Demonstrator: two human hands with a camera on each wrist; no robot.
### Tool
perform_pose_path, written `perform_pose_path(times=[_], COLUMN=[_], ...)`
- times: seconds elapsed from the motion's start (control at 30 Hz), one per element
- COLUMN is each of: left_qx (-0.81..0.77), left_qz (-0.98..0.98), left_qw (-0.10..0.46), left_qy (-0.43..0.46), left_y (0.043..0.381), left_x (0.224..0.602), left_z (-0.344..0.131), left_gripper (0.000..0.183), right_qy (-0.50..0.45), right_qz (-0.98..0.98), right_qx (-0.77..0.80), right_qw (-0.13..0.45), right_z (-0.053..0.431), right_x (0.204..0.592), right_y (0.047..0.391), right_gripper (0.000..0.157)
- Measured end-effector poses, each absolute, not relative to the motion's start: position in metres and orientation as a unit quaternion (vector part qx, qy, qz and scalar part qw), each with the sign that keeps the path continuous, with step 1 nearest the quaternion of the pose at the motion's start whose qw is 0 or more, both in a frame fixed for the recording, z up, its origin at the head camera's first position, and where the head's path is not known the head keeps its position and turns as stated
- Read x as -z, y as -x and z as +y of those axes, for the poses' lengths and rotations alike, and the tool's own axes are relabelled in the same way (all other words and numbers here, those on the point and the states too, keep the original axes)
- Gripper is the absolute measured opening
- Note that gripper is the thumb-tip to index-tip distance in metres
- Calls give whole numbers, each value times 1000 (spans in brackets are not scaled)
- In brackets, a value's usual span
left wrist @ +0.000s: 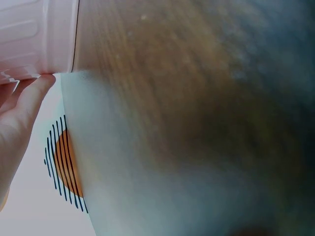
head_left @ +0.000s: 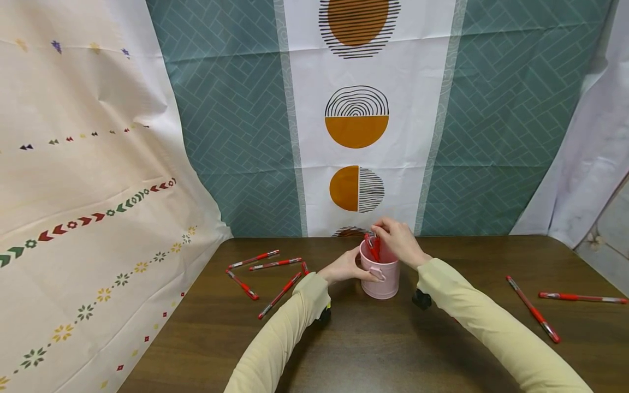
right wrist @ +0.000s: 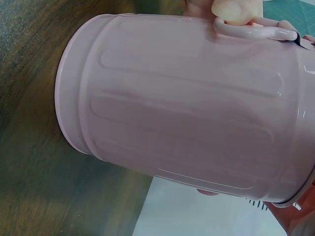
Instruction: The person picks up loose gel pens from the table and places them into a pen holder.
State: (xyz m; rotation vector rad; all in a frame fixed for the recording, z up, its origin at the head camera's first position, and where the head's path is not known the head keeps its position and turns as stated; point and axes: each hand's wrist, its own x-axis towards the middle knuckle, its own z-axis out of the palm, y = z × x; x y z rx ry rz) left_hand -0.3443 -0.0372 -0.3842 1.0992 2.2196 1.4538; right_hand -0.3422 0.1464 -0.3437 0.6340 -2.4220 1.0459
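Note:
A pink metal pail (head_left: 380,284) stands upright on the table, with red pens (head_left: 372,248) leaning inside it. My left hand (head_left: 346,267) grips the pail from its left side. Its thumb lies at the small side handle, seen close in the right wrist view beside the pail (right wrist: 187,103). Over the rim, my right hand (head_left: 399,240) bends down and its fingertips pinch the top of a red pen at the opening. The pens' lower ends are hidden by the pail wall. The left wrist view shows the left fingers (left wrist: 34,93) against the pail (left wrist: 34,39).
Several red pens (head_left: 279,295) lie scattered left of the pail, one partly behind the left sleeve. Two more, a slanted pen (head_left: 533,309) and a sideways pen (head_left: 582,297), lie at the right. A patterned cloth (head_left: 356,131) hangs behind the table (head_left: 373,349).

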Motion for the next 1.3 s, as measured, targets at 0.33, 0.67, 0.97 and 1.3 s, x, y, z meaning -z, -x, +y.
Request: perform_pose_path(times=[0.33, 0.67, 0.97, 1.3], left_qx=[-498, -498, -494, -515], left_qz=[774, 770, 777, 760], left_qw=[130, 135, 129, 148], left_qy=[-368, -375, -367, -369], left_y=[345, 344, 344, 349], left_x=[385, 384, 385, 390], left_z=[-36, -35, -36, -36], left_gripper=[72, 72, 74, 75], right_qy=[-222, -231, -225, -195], right_qz=[-888, -896, -900, -910], right_qx=[-355, -346, -348, -352], right_qw=[192, 157, 132, 102], right_z=[148, 150, 153, 169], right_x=[343, 341, 339, 333], right_y=[348, 348, 348, 346], right_gripper=[17, 24, 30, 61])
